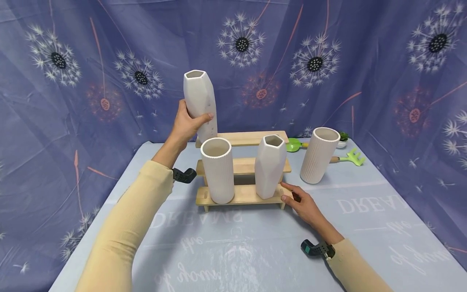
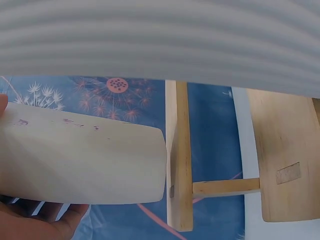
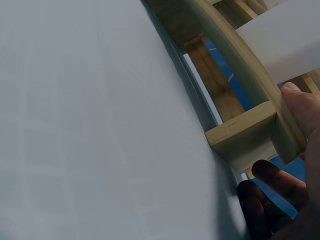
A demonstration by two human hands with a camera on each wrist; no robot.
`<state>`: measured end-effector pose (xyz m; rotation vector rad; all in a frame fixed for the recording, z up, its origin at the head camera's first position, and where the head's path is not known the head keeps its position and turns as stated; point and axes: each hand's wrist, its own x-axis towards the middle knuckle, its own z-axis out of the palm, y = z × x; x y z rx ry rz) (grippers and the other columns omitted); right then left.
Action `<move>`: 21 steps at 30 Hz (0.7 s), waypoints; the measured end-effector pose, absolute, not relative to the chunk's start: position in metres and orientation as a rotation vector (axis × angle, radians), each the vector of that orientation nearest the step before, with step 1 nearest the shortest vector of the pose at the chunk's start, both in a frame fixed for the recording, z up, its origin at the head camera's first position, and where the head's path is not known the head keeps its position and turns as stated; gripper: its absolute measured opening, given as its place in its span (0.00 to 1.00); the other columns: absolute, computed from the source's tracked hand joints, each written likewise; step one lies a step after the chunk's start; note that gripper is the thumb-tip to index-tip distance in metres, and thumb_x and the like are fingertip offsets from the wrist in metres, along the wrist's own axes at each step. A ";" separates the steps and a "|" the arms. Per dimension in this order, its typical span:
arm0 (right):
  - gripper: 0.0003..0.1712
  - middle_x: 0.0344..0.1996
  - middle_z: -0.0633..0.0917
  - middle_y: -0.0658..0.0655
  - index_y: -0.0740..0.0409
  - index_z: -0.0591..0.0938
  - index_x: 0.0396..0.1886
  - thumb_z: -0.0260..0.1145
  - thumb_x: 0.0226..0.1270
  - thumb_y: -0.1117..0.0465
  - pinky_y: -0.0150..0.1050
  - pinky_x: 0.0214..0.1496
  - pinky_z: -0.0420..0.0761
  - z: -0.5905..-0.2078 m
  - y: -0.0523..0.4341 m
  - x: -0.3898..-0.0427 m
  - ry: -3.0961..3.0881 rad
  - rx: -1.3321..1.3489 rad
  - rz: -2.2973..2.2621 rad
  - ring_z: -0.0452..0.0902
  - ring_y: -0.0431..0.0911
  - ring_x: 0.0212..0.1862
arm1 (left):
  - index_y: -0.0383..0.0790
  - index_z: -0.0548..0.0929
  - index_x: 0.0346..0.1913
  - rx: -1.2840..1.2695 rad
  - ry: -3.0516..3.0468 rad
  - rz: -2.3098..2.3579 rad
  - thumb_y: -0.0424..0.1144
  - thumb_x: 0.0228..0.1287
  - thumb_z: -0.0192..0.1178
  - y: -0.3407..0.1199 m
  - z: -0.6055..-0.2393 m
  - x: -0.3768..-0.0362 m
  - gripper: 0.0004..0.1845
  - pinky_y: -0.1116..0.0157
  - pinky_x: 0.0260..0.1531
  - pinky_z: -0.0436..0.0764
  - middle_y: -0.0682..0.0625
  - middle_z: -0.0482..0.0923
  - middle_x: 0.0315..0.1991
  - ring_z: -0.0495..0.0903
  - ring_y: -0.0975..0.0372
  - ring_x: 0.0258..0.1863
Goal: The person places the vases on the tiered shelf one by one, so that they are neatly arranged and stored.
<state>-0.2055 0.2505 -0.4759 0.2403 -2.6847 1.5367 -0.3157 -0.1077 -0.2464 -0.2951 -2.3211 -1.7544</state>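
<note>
My left hand (image 1: 187, 123) grips a white faceted vase (image 1: 200, 95) around its body, upright with a slight tilt, at the left end of the top tier of a wooden three-tier stand (image 1: 242, 165). In the left wrist view the base of this vase (image 2: 115, 162) meets or nearly meets the shelf board; contact is hard to tell. On the bottom tier stand a white ribbed vase (image 1: 219, 172) at left and a second faceted vase (image 1: 270, 168) at right. My right hand (image 1: 300, 202) holds the bottom tier's right end, thumb (image 3: 300, 102) above and fingers below.
Another ribbed vase (image 1: 319, 156) stands on the table to the right of the stand. Behind it lie a green toy shovel (image 1: 293, 145) and a green hand rake (image 1: 352, 157), near a small potted plant (image 1: 342, 140). A patterned curtain (image 1: 233, 36) hangs behind the table.
</note>
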 end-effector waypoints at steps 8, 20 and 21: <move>0.32 0.65 0.71 0.58 0.45 0.69 0.67 0.62 0.64 0.45 0.27 0.49 0.74 -0.475 0.250 -0.204 -2.682 0.238 1.553 0.71 0.46 0.53 | 0.45 0.53 0.66 -0.306 -2.330 -1.778 0.44 0.50 0.69 -0.103 -0.248 -0.321 0.44 0.52 0.57 0.73 0.44 0.65 0.62 0.72 0.53 0.58; 0.32 0.66 0.71 0.56 0.42 0.70 0.66 0.62 0.63 0.44 0.30 0.50 0.74 -0.476 0.251 -0.204 -2.690 0.222 1.537 0.70 0.47 0.53 | 0.45 0.52 0.66 -0.305 -2.343 -1.793 0.44 0.50 0.69 -0.096 -0.250 -0.325 0.45 0.53 0.57 0.73 0.44 0.65 0.62 0.72 0.54 0.58; 0.32 0.66 0.71 0.56 0.42 0.70 0.66 0.62 0.63 0.43 0.31 0.50 0.74 -0.476 0.251 -0.205 -2.691 0.219 1.537 0.70 0.47 0.54 | 0.45 0.52 0.66 -0.304 -2.345 -1.793 0.44 0.50 0.69 -0.095 -0.250 -0.325 0.45 0.53 0.57 0.73 0.44 0.65 0.62 0.72 0.54 0.58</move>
